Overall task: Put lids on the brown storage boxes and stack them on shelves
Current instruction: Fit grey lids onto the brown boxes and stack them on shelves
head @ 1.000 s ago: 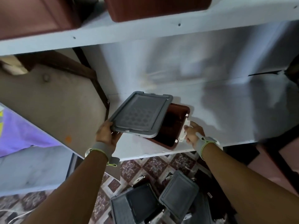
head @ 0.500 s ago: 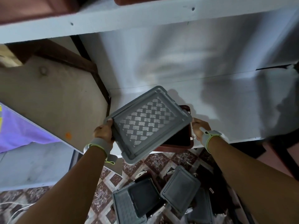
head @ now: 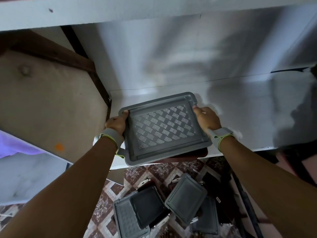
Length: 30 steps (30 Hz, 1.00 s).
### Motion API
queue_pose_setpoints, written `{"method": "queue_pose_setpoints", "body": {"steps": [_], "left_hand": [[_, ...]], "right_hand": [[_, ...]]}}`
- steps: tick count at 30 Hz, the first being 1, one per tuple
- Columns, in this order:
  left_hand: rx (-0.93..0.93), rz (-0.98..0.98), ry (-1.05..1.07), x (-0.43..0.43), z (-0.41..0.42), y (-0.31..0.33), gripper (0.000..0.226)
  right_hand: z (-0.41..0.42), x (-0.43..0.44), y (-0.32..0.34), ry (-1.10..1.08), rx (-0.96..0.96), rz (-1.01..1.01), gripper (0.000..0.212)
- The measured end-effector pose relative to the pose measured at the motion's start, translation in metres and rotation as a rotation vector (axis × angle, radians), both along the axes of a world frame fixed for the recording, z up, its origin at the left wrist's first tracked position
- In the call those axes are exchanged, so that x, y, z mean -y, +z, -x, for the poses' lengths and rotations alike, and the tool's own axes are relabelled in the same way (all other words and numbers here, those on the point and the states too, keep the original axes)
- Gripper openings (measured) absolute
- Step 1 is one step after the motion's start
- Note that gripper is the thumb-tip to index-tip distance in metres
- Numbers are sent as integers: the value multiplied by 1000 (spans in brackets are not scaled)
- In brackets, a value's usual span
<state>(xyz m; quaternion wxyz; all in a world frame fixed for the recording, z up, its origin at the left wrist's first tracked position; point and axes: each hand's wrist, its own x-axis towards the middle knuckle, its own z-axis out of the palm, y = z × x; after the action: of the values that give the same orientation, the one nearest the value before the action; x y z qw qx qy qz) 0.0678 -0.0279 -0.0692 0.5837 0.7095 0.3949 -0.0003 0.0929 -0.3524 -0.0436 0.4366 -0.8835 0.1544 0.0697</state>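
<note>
A grey lid (head: 163, 127) with a checkered tread pattern lies flat over a brown storage box (head: 190, 154) at the front edge of the white shelf (head: 248, 107). Only the box's near right rim shows under the lid. My left hand (head: 117, 123) grips the lid's left edge with the thumb on top. My right hand (head: 206, 118) holds the lid's right edge the same way. Whether the lid is snapped down I cannot tell.
Several more grey lids (head: 186, 199) and dark boxes (head: 145, 205) lie on the patterned tile floor (head: 154, 172) below the shelf. An upper white shelf board (head: 120, 9) runs overhead. A beige panel with a dark wooden brace (head: 51, 103) stands to the left.
The lid swung from tilted in my left hand to flat over the brown box. My right hand left the box's side and took the lid's right edge.
</note>
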Motion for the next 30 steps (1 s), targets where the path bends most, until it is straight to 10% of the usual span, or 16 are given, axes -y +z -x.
{"method": "queue_pose_setpoints", "body": {"steps": [9, 24, 30], "left_hand": [[90, -298, -291, 39, -10, 26, 16], [-76, -677, -453, 24, 44, -32, 43], [-135, -448, -404, 36, 56, -30, 46]], "right_hand": [[5, 7, -15, -57, 3, 89, 29], [46, 7, -43, -18, -38, 278, 36], [43, 12, -40, 66, -76, 182, 39]]}}
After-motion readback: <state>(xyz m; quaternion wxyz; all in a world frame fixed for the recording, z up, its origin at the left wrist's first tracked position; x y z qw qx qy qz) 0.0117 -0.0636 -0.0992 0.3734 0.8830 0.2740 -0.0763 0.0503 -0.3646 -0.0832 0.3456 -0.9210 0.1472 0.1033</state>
